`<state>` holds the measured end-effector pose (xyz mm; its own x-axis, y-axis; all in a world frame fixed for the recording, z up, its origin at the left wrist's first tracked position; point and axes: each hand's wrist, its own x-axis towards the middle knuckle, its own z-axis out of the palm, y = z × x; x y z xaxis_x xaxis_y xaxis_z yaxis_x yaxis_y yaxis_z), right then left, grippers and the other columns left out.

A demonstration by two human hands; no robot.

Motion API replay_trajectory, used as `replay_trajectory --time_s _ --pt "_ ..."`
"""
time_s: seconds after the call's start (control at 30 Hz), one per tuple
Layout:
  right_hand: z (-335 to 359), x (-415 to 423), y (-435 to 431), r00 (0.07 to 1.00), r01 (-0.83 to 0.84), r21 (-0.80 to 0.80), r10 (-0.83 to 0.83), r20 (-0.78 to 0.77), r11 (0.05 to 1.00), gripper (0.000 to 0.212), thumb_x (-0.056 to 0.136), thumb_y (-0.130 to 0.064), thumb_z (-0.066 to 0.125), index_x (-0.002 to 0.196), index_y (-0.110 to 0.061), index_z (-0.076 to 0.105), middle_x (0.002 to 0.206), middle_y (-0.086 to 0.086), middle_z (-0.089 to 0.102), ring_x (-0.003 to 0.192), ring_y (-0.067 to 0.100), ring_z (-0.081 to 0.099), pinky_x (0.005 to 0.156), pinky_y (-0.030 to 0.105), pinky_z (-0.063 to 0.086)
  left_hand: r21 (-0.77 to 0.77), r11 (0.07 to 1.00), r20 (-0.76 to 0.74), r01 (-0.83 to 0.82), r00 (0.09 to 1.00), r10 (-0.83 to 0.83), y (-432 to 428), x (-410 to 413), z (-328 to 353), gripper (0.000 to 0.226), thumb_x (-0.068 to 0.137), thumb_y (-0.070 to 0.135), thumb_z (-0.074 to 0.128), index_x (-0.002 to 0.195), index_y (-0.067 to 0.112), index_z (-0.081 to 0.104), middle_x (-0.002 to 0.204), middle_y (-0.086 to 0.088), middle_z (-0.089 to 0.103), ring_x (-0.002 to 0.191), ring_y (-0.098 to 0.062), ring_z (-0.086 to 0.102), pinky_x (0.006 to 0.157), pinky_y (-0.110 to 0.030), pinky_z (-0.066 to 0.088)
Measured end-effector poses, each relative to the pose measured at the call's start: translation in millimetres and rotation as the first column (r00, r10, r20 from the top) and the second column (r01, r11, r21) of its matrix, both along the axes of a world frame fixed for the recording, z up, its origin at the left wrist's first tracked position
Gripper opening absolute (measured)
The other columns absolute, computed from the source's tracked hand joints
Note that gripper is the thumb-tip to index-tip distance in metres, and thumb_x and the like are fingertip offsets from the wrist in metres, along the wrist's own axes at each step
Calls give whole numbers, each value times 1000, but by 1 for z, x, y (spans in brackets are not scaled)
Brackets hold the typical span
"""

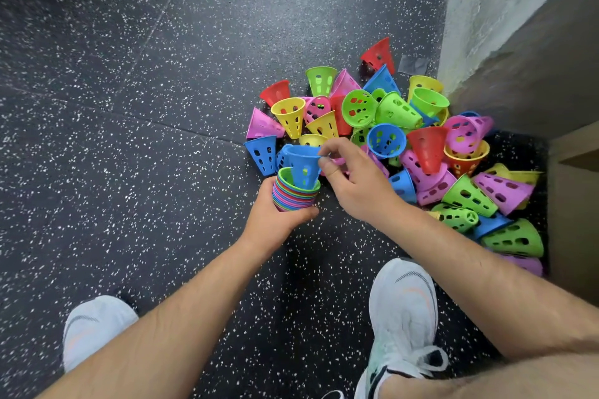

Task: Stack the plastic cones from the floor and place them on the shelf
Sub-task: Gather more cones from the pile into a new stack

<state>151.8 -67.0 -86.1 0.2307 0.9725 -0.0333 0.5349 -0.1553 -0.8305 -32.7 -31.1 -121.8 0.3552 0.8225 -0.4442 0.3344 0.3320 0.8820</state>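
A blue cone [303, 168] goes narrow end down into the nested stack [293, 194], pinched at its rim by the right hand [351, 178]. The left hand [275, 217] grips the stack. Many loose cones [421, 146] remain on the floor [129, 107]; the shelving step looks far off.

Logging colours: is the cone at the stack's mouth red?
No, the right hand pinches a blue cone by its rim, partly inside the stack the left hand holds.

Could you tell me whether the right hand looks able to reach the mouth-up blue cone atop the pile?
Probably yes, once free: the right hand pinches another cone by its rim, but the mouth-up blue cone lies just beyond it with nothing on top.
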Motion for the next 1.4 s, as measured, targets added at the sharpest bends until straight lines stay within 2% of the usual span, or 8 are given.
replay_trajectory --time_s 0.17,0.23,0.4,0.57,0.8,0.93,1.17,1.4 --pt "-6 5 -5 936 -226 -135 253 245 965 38 98 -56 42 120 -29 56 108 -5 62 107 15 52 94 40 45 -45 999 44 -30 999 31 4 2 -6 72 60 23 96 119 25 54 105 -3 73 91 -14 71 82 -34 58" --pt "-7 9 1 956 -163 -120 187 226 979 40 100 -51 43 128 -26 57 116 -4 63 112 14 51 97 40 44 -23 1000 7 -15 1000 15 7 1 -6 70 60 26 96 116 29 54 103 0 73 89 -11 70 82 -34 57" --pt "-13 26 32 886 -37 -147 100 453 989 44 100 -38 54 140 -18 52 135 0 57 128 25 42 108 43 34 -28 999 7 -23 1000 23 11 3 -6 65 70 14 95 118 24 53 99 3 70 77 -2 64 73 -25 50" --pt "-20 35 56 798 -35 -247 175 576 968 47 98 -41 57 140 -20 52 134 1 58 129 27 39 110 43 26 -24 999 20 -46 999 46 17 -1 -10 69 65 19 97 118 29 54 105 2 71 88 -7 67 84 -29 55" --pt "-26 40 61 785 -99 -297 258 564 950 20 98 -40 58 108 -27 69 111 -5 66 114 25 43 101 42 27 -71 995 45 -72 996 75 21 -1 -15 71 62 22 97 118 28 54 103 -1 71 84 -9 66 76 -31 50" --pt "-21 40 53 868 -72 -199 159 469 977 12 99 -32 56 102 -25 65 93 -6 60 102 27 51 94 43 39 -59 997 32 -56 998 58 20 1 -15 68 66 18 97 117 27 53 105 -1 72 86 -8 66 81 -29 52" --pt "3 43 35 979 21 28 -26 201 999 9 100 -25 54 105 -21 61 94 1 63 89 20 54 76 38 46 -68 997 26 -36 999 37 16 5 -14 73 63 22 98 121 20 54 95 0 69 71 -7 60 67 -28 47" --pt "7 27 20 953 -123 13 114 280 992 15 100 -21 56 112 -19 65 104 -4 67 100 19 54 85 33 43 -79 997 42 -24 999 27 14 8 -11 77 49 40 95 114 24 55 87 0 66 62 -9 56 59 -28 43"
